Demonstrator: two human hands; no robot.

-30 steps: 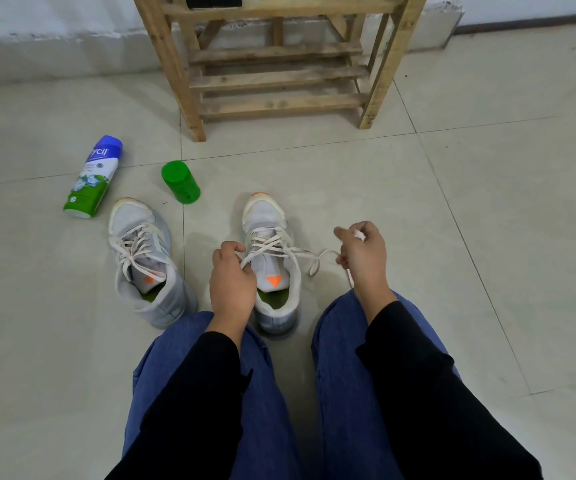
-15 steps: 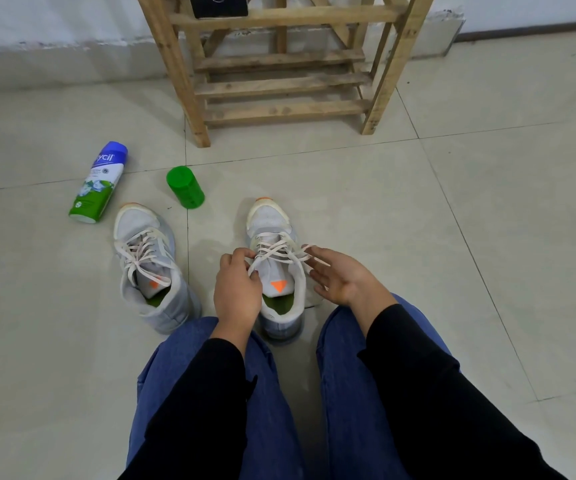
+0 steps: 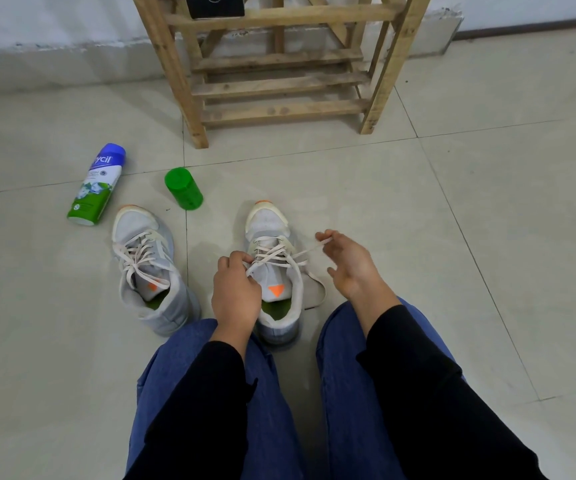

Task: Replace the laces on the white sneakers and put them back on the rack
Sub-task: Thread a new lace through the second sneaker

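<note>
- Right hand (image 3: 347, 263) is drawing rightward away from the sneaker (image 3: 272, 268), pinching the lace (image 3: 309, 251) end.
- Left hand (image 3: 236, 289) is pinching the lace at the sneaker's left side.

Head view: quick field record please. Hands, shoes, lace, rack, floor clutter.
left hand: pinches lace at the shoe's eyelets
right hand: thumb and forefinger pinch the lace end, drawn out sideways; other fingers spread
shoe: upright on floor, toe toward rack
other shoe: beside it, laced, untouched
lace slack: loop on floor by the shoe
rack status: neither shoe on it
clutter: spray can lying down, green cap near it
</note>
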